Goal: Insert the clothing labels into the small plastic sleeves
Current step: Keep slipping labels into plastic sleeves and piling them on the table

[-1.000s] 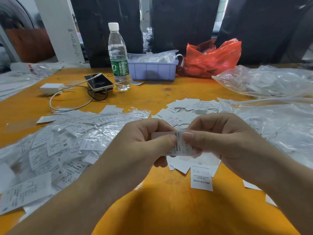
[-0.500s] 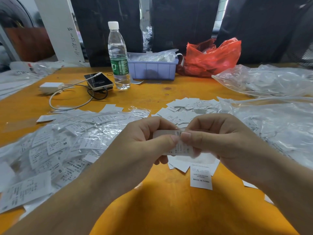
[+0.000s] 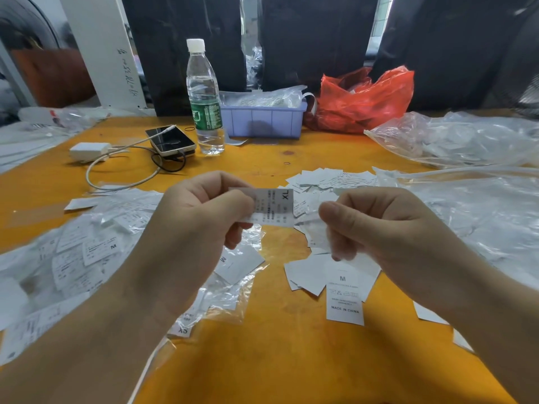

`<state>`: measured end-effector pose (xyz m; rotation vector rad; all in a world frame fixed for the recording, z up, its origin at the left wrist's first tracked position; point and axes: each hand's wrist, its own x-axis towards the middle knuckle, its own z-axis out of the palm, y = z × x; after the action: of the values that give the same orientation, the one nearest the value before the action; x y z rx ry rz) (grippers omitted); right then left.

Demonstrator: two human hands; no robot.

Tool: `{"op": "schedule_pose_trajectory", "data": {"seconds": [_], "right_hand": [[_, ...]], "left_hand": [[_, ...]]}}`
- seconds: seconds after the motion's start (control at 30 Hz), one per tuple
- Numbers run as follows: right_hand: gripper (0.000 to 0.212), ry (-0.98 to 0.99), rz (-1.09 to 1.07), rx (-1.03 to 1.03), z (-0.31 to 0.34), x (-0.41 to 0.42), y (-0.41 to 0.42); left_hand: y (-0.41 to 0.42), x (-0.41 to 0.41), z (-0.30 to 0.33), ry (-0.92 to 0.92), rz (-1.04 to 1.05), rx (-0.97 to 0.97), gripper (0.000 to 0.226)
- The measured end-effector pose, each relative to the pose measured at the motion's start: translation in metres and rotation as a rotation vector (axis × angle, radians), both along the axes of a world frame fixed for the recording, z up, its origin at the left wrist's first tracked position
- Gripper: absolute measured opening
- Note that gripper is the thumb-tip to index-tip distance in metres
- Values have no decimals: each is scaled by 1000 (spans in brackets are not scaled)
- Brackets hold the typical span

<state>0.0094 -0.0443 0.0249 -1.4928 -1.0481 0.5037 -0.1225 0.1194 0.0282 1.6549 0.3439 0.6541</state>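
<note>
My left hand point(image 3: 201, 217) pinches a white clothing label point(image 3: 275, 207) marked XL, held flat above the table; a clear plastic sleeve seems to lie around it. My right hand point(image 3: 376, 228) hovers just to the right of the label, apart from it, fingers curled and thumb against the forefinger, with nothing plainly between them. Loose white labels point(image 3: 344, 293) lie under and beyond my hands. A heap of sleeved labels point(image 3: 87, 252) spreads across the left of the orange table point(image 3: 277, 360).
At the back stand a water bottle point(image 3: 204, 97), a phone point(image 3: 170, 139) with charger cable, a lilac plastic tray point(image 3: 262, 122) and a red bag point(image 3: 364, 100). Large clear plastic bags point(image 3: 466, 199) cover the right side.
Both hands held the label together before. Now my right hand has let go and drawn away to the right, while my left hand keeps the label and has lifted it a little.
</note>
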Motion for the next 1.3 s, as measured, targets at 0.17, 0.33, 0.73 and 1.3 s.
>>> {"op": "schedule_pose_trajectory", "data": {"seconds": [0.17, 0.33, 0.73, 1.3], "right_hand": [[36, 9, 14, 15, -2, 0, 0], [35, 19, 41, 42, -2, -1, 1], [30, -58, -65, 103, -2, -3, 0], [29, -250, -271, 140, -6, -6, 0]], "left_hand": [[-4, 1, -2, 29, -28, 7, 15], [-8, 0, -1, 38, -87, -22, 15], [-11, 0, 0, 12, -33, -23, 13], [-11, 0, -3, -14, 11, 46, 12]]}}
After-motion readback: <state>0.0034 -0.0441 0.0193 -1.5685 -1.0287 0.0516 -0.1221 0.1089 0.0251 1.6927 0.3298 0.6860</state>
